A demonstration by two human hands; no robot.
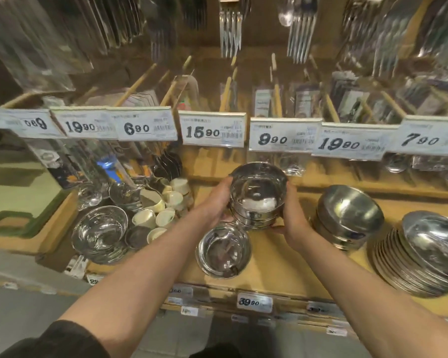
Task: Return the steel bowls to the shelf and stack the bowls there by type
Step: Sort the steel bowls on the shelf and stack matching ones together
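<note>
Head view showed both hands, left hand [216,202] and right hand [290,218], curled round a small stack of steel bowls [256,197] held between them above the shelf [274,264], likely light, rigid, slippery, best gripped by its sides.

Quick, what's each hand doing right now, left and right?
Left hand: grips the left side of the stack of steel bowls.
Right hand: grips the right side of the same stack.
</note>
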